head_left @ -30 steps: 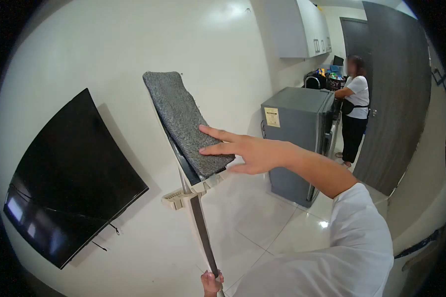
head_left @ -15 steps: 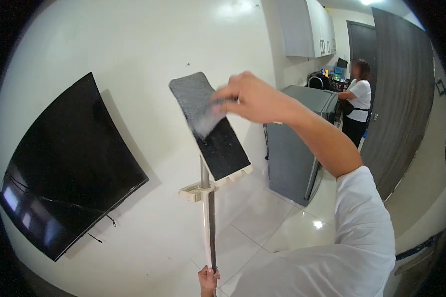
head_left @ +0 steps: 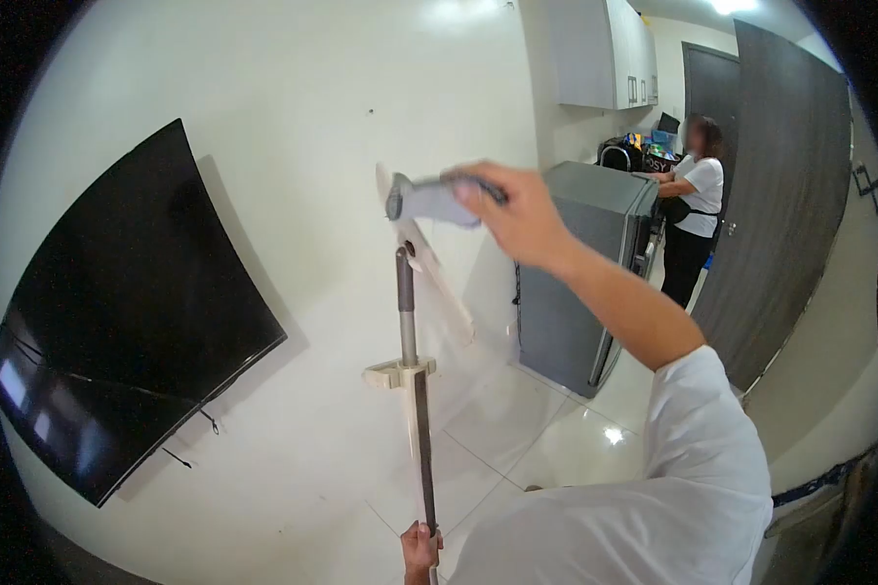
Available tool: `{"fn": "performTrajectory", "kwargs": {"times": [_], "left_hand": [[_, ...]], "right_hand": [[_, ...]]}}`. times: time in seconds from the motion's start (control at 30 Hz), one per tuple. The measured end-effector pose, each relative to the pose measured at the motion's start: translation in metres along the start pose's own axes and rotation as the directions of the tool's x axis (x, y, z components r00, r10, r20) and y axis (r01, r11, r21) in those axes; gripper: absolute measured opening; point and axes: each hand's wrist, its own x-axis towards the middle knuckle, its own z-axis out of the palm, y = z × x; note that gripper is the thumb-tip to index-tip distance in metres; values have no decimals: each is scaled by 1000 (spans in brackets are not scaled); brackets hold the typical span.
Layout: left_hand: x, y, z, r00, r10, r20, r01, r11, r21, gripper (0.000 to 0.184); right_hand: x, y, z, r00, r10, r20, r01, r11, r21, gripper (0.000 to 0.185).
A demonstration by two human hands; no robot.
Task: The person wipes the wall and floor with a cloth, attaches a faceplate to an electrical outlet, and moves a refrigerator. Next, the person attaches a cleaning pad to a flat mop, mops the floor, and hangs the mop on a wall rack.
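Observation:
A mop stands raised in front of the wall, its pole [head_left: 422, 439] running up to a flat light-coloured head [head_left: 442, 283] seen almost edge-on. Low in the view, my left hand [head_left: 420, 549] is wrapped round the pole. My right hand [head_left: 512, 207] pinches the grey cloth pad [head_left: 439, 203], which is folded over at the top of the mop head; whether its far end still touches the head is hard to tell. Partway up the pole sits a cream plastic bracket [head_left: 397, 373].
A black television [head_left: 137, 322] hangs on the left wall. To the right stand a grey refrigerator [head_left: 576, 283], a person [head_left: 695, 195] at a counter with bags, and a dark door [head_left: 780, 195]. White cabinets [head_left: 605, 58] are above.
My right hand went from resting open on the pad to gripping it and peeling it up off the mop head. The head has turned nearly edge-on.

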Motion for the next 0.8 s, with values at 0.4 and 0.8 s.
{"fn": "performTrajectory", "kwargs": {"times": [0.4,0.8], "left_hand": [[5,0,-16,993,23,-118,-29,998,-49,60],[-19,-44,-63,893,418,-169,-248,769,589,67]], "right_hand": [[-54,130,13,677,735,15,-685,623,377,34],[61,100,-12,751,568,337,-648,733,207,34]]}}
